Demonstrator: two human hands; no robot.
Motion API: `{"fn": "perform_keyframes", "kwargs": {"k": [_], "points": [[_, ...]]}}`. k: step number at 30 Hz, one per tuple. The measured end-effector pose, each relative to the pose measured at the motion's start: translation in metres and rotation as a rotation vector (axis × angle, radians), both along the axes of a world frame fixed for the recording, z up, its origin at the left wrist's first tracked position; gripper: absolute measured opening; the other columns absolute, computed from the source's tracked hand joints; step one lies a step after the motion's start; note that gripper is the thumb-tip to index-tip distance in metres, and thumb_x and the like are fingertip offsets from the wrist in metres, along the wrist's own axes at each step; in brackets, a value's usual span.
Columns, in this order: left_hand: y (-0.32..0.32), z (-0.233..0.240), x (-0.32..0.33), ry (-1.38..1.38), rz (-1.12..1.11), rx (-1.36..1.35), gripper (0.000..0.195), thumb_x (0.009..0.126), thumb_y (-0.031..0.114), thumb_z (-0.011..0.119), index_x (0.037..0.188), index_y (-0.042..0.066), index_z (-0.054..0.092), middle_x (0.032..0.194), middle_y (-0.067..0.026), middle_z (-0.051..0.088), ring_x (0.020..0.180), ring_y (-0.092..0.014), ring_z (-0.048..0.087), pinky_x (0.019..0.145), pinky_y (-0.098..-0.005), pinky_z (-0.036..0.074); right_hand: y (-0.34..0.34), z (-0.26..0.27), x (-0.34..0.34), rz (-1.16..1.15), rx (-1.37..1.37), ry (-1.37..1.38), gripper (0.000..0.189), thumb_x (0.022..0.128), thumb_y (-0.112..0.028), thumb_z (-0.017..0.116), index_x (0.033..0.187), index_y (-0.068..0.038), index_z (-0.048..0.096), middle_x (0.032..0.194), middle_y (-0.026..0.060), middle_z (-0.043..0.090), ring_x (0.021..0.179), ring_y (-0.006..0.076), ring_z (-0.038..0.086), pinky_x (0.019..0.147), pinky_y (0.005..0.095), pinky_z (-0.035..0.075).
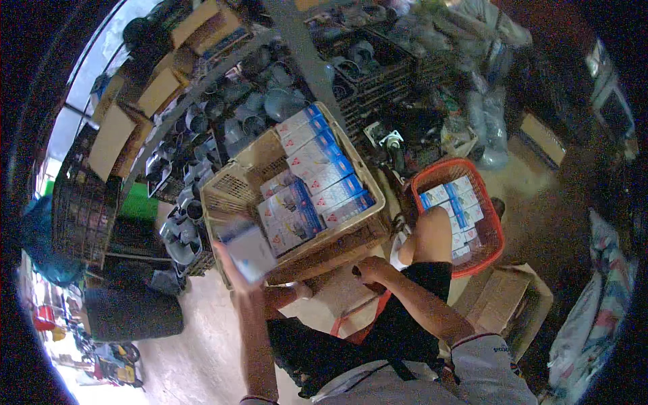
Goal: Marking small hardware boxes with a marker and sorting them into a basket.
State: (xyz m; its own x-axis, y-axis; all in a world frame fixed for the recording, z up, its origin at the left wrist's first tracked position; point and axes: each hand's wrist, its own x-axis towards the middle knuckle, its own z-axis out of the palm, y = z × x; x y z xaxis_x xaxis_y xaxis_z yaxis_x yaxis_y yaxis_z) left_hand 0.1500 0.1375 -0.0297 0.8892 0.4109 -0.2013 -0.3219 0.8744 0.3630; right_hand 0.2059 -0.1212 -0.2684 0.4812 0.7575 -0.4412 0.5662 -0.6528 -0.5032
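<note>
In my left hand (235, 276) is a white and blue cardboard box (250, 255), blurred, over the near left corner of a beige plastic crate (379, 195). Stacked white and blue boxes (316, 162) fill the crate's right side and middle; its far left part shows bare wall. My right hand (375, 273) hangs above my lap, between the crate and my knee, with its fingers curled. A small dark patch shows at those fingers, and whether it is a held thing is unclear. Similar small boxes (458, 202) lie in a red plastic basket (498, 243) beyond my bare knee.
Grey pipe fittings (253, 106) crowd the racks behind the crate. Metal castors (390, 139) lie between crate and basket. An open cardboard box (498, 298) stands at my right, near a striped woven sack (587, 324). Bare concrete floor (197, 334) shows at the left.
</note>
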Motion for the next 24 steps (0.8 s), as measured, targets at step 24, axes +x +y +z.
{"fn": "perform_keyframes", "kwargs": {"k": [24], "points": [[-0.059, -0.111, -0.091, 0.345, -0.399, 0.129, 0.057, 0.091, 0.058, 0.045, 0.114, 0.006, 0.054, 0.089, -0.0077, 0.064, 0.072, -0.017, 0.065, 0.064, -0.0323, 0.056, 0.087, 0.201, -0.114, -0.537, 0.420, -0.344, 0.034, 0.084, -0.027, 0.067, 0.101, 0.000, 0.057, 0.090, 0.0198, 0.062, 0.083, 0.0366, 0.063, 0.071, 0.0417, 0.050]]}}
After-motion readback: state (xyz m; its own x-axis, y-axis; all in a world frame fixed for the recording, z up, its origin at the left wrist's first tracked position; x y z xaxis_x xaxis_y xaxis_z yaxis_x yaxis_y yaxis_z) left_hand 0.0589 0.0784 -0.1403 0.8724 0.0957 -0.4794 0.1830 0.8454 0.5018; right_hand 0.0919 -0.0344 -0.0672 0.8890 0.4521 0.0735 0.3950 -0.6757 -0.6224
